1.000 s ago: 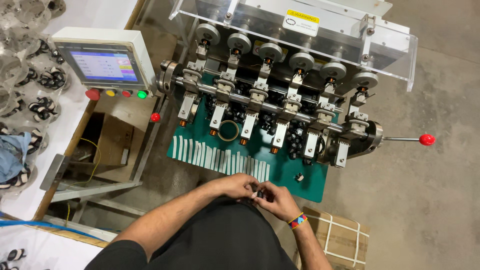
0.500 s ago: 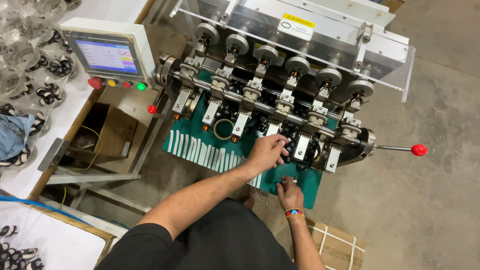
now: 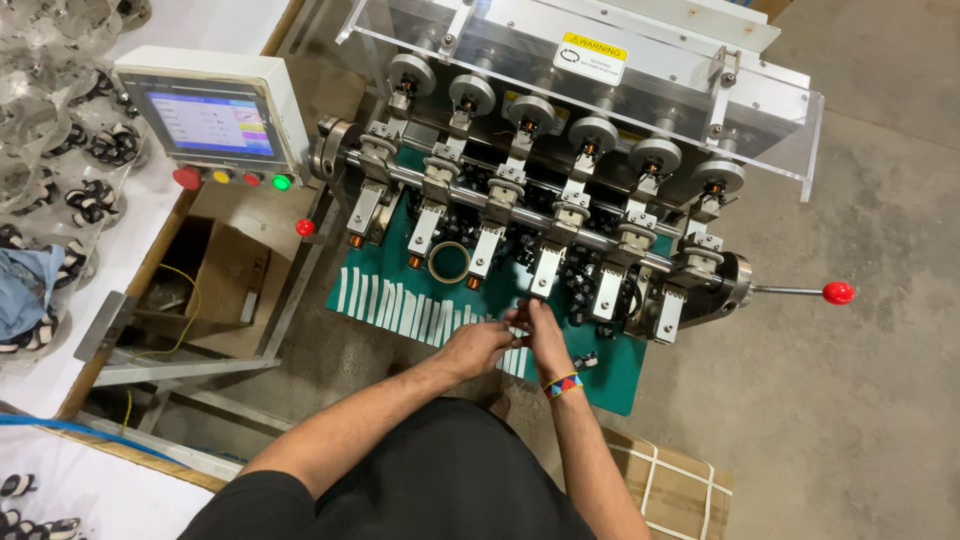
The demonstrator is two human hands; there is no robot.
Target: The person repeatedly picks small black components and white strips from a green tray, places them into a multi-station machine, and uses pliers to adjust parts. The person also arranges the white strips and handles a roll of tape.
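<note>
My left hand (image 3: 475,347) and my right hand (image 3: 540,335) meet fingertip to fingertip over the front of a green plate (image 3: 600,385). They are right at a row of white tape strips (image 3: 400,305) stuck along the plate's edge. Both hands pinch at the same spot, but whatever is between the fingers is too small to make out. A coloured beaded band (image 3: 563,384) is on my right wrist. Just beyond the hands stands a winding machine with a steel shaft (image 3: 520,205), several spindle stations and small dark parts (image 3: 580,280).
A roll of tape (image 3: 450,262) lies on the green plate. A lever with a red knob (image 3: 838,293) sticks out to the right. At left are a touch-screen control box (image 3: 215,120) with coloured buttons, an open cardboard box (image 3: 215,285) and bagged parts (image 3: 60,150). A strapped carton (image 3: 680,490) is on the floor.
Half a second ago my left hand was up at the machine's spindles. It has come back down to join my right hand at the tape strips.
</note>
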